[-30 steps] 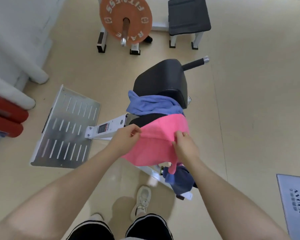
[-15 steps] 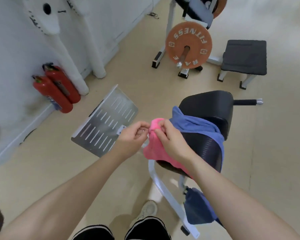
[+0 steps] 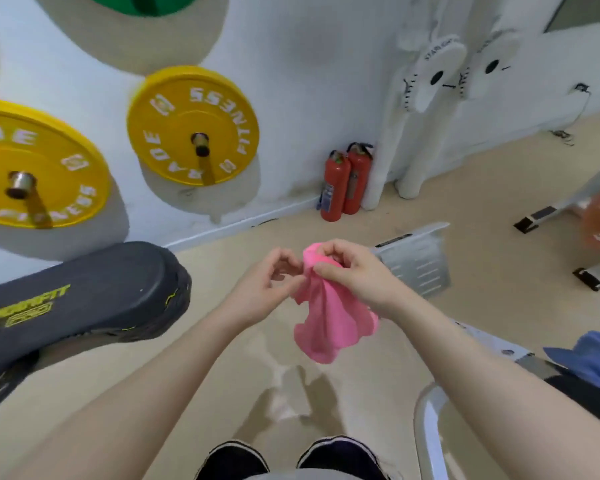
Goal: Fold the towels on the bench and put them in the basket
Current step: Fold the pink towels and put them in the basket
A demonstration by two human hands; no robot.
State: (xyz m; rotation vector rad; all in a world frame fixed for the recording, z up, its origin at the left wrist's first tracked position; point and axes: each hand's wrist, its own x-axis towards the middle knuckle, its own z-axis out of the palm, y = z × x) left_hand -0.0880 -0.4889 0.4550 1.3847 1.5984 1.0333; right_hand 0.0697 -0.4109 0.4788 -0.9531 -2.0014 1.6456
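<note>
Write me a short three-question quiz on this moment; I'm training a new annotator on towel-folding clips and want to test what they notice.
1. True or false: the pink towel lies flat on the bench.
2. Multiple choice: what stands on the floor against the wall, behind the hands? A) two red fire extinguishers B) a laundry basket C) a blue bucket
3. Fill in: the blue towel shows at the ___ edge of the view.

Key:
1. False: it hangs in the air, pinched at its top by the left hand and the right hand.
2. A
3. right
</note>
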